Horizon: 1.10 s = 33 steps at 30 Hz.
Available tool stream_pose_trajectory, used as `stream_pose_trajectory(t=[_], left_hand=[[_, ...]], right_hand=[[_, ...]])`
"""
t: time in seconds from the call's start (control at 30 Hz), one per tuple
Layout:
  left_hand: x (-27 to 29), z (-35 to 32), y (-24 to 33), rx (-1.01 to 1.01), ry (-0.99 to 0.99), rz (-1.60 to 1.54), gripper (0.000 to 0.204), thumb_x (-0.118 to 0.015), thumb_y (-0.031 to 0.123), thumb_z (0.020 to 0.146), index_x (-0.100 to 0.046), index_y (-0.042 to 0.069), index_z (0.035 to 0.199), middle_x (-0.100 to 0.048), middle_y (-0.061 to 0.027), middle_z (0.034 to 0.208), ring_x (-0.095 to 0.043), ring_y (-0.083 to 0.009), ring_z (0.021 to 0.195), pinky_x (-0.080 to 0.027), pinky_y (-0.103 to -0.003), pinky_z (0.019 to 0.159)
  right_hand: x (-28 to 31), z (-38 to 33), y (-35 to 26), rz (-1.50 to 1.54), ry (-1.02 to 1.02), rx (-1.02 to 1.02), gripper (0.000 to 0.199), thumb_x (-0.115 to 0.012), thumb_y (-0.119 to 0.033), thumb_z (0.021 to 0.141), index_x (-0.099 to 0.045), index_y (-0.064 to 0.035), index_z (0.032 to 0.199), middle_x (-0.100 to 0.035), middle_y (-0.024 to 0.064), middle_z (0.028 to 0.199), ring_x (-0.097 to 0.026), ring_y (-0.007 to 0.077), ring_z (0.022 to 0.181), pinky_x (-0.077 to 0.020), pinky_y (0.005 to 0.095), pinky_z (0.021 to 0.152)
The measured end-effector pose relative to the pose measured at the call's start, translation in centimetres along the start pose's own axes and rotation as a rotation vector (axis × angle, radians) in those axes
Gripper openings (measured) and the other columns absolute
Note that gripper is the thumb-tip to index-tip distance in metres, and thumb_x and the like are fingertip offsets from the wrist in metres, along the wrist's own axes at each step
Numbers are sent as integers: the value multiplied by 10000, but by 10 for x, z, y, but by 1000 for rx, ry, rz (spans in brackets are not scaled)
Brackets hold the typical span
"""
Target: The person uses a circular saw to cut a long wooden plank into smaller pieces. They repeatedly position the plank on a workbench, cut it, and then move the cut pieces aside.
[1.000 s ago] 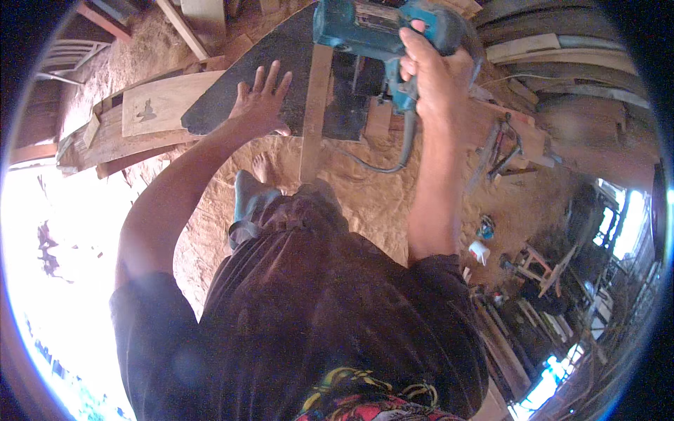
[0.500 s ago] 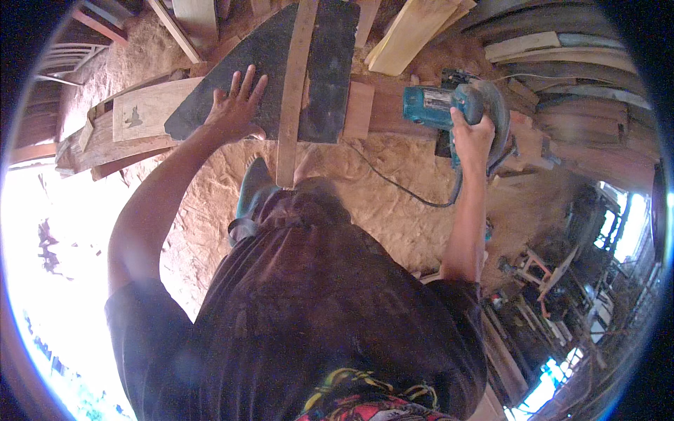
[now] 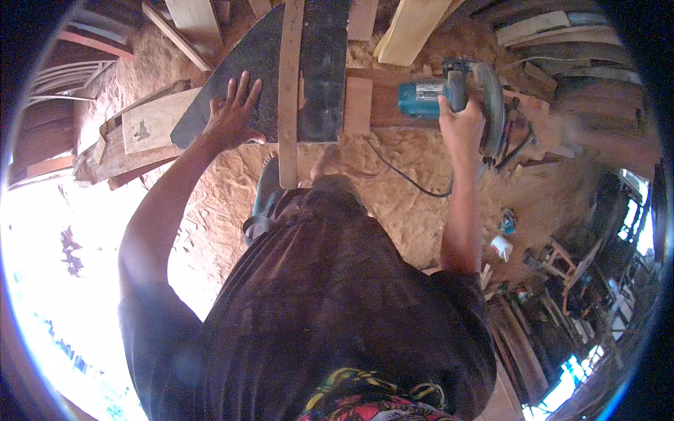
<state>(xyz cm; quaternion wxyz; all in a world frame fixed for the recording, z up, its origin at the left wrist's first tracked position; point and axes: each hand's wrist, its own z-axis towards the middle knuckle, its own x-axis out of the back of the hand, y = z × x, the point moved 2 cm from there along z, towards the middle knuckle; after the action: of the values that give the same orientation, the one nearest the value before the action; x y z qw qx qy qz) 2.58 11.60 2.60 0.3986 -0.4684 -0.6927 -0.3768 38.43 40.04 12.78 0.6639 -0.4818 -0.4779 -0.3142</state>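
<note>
The left hand (image 3: 235, 119) lies flat with its fingers spread apart on a big, dark, flat board with a slanted side (image 3: 260, 59), just left of a long, thin, brown wooden strip (image 3: 289, 91) that lies across it. The right hand (image 3: 461, 123) has its fingers curled tight around the handle of a blue and black power saw with a round guard (image 3: 420, 99), which is to the right of the board and not touching it. A thin, dark cord (image 3: 400, 175) hangs in a curve over the brown, sandy ground (image 3: 393, 151).

Your left hand (image 3: 233, 121) lies spread on the black panel (image 3: 323, 77); your right hand (image 3: 463, 125) grips a teal power saw (image 3: 417, 99).
</note>
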Motion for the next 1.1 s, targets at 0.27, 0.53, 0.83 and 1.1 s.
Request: stream_pose_trajectory(t=[0.27, 0.53, 0.83, 1.1], left_hand=[[-1, 1, -1, 20, -30, 5, 1428, -885, 659, 608, -68, 203, 1687, -9, -201, 1749, -121, -476, 1584, -332, -721, 1090], [0, 5, -2, -26, -16, 16, 1399, -849, 709, 638, -79, 200, 1689, 10, -215, 1747, -135, -478, 1582, -333, -696, 1084], [-2, 6, -4, 24, -39, 13, 1417, -839, 739, 627, -60, 219, 1691, 14, -195, 1752, -125, -477, 1586, -330, -730, 1069], [-16, 8, -10, -22, 34, -25, 1415, -839, 758, 614, -79, 245, 1692, 12, -181, 1757, -121, -450, 1596, -319, -739, 1060]], right_hand=[[22, -18, -39, -157, 260, 183, 500, -767, -377, 891, -642, -13, 1211, -699, 269, 1097, -676, 471, 1027, -543, 530, 897], [-150, -125, -69, 207, 187, 31, 542, -826, -342, 868, -625, -34, 1266, -692, 200, 1123, -679, 379, 1065, -535, 492, 916], [-129, -128, -136, 300, 100, 110, 404, -841, -275, 825, -613, -36, 1058, -679, 201, 944, -675, 432, 841, -542, 502, 739], [-117, -175, -123, 796, -192, 3, 239, -709, -232, 975, -645, -13, 1045, -716, 151, 972, -695, 233, 853, -554, 399, 757]])
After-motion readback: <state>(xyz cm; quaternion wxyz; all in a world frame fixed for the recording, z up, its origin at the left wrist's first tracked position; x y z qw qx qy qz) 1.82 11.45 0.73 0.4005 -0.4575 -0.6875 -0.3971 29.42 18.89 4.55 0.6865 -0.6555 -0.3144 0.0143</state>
